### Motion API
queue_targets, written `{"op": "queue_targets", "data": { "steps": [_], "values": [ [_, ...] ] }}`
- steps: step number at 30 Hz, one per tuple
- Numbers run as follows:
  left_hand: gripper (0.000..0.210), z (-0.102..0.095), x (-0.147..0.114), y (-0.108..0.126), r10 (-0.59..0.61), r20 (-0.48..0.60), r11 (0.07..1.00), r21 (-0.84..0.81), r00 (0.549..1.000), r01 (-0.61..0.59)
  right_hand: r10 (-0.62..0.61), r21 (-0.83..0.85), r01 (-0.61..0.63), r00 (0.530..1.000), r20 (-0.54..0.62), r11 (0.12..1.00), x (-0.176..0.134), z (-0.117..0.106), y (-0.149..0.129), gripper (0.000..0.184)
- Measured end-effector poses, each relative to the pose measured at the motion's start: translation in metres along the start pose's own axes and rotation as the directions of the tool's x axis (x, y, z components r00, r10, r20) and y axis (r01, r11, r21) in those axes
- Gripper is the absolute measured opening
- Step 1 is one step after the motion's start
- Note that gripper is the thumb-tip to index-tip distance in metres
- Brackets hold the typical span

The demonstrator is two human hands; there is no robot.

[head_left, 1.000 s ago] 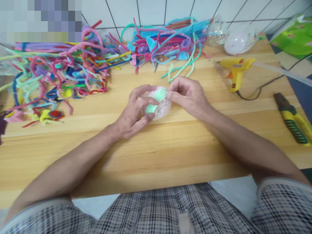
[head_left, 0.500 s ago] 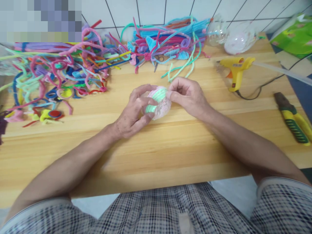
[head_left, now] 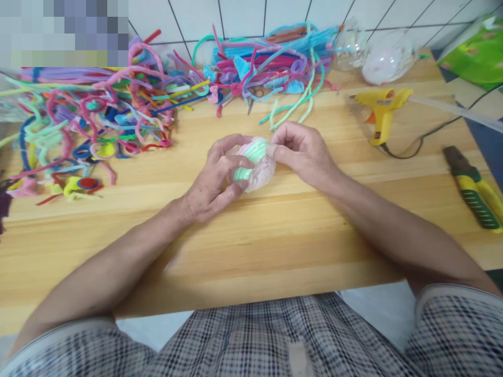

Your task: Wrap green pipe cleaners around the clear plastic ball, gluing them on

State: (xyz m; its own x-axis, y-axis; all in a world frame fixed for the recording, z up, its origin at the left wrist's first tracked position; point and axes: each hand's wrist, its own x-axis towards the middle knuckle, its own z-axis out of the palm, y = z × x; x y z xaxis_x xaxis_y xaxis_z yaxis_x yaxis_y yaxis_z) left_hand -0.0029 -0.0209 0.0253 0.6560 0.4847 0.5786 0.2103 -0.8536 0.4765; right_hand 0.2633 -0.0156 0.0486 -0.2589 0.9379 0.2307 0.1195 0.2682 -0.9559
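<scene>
Ball of clear, wrinkled-looking plastic, partly covered by rows of fuzzy mint-green strands (head_left: 256,152) with pale pink at its top (head_left: 262,175), sits between the two hands at the centre of the frame, above the pale wooden table (head_left: 243,251). The left hand (head_left: 214,180) curls around its left side, fingers over the green rows and thumb below. The right hand (head_left: 304,154) is pinched narrow, thumb against forefinger, at the ball's upper-right edge; what lies between those fingertips cannot be told.

It should be very light, the strands soft and easily bent, the bare plastic smooth, a little slippery and likely to dent under a hard squeeze. The covered left side looks the surer place to hold, with light, spread fingers.

At the upper right of the frame stand a clear rounded plastic vessel (head_left: 349,50) and, just beside it, another clear vessel, whitish inside (head_left: 387,64); the contents of both are unclear. Farther right, a bright green plastic bag (head_left: 477,55) hides whatever it holds.
</scene>
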Motion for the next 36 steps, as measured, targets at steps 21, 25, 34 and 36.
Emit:
{"op": "queue_targets", "data": {
  "steps": [21, 25, 34, 36],
  "values": [
    [0.034, -0.0022, 0.0036, 0.0005, 0.002, -0.019, 1.0, 0.007, 1.0, -0.002, 0.023, -0.002, -0.023, 1.0, 0.004, 1.0, -0.0011, 0.0001, 0.0005, 0.04],
    [0.032, -0.0046, 0.0055, 0.0031, 0.005, -0.015, 1.0, 0.008, 1.0, -0.005, 0.038, 0.014, -0.038, 0.999, 0.008, 0.999, -0.001, 0.0001, 0.0012, 0.043],
    [0.035, -0.0044, 0.0043, -0.0014, -0.002, 0.007, 1.0, 0.004, 1.0, 0.002, 0.001, -0.03, 0.0, 1.0, 0.015, 1.0, 0.0009, -0.0011, 0.0053, 0.043],
    [0.033, -0.0044, 0.0045, 0.0003, -0.013, 0.004, 1.0, 0.013, 1.0, 0.013, 0.0, -0.033, 0.001, 1.0, 0.021, 0.999, 0.0014, -0.0018, 0.006, 0.045]
  ]
}}
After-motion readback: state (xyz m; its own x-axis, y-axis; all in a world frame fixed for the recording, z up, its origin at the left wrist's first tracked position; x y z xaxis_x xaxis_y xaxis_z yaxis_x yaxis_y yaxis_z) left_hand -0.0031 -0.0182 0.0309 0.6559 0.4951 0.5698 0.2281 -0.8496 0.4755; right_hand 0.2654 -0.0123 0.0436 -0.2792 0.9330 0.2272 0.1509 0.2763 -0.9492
